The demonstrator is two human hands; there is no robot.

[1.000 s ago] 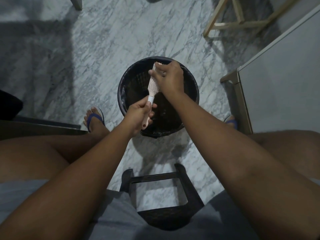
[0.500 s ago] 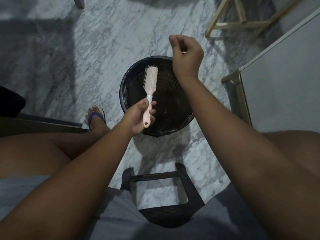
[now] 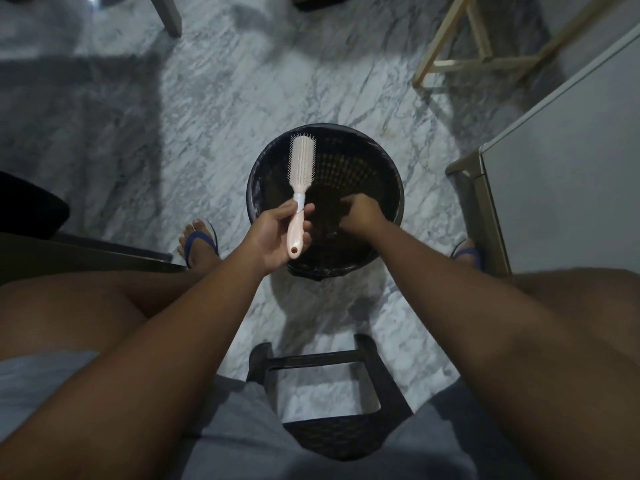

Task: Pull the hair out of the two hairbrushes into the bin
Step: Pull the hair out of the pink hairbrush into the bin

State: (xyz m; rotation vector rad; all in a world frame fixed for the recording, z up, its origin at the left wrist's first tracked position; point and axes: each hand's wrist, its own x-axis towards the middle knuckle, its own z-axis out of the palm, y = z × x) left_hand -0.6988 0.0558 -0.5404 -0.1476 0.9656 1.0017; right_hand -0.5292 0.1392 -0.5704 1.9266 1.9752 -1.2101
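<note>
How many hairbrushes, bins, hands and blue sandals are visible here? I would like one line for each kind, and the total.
Hairbrushes: 1 (pink hairbrush)
Bins: 1 (black bin)
Hands: 2 (left hand, right hand)
Blue sandals: 2 (left sandal, right sandal)
Total: 6

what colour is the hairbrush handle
Pale pink, with a white neck; the hairbrush shows best in the head view.
</note>
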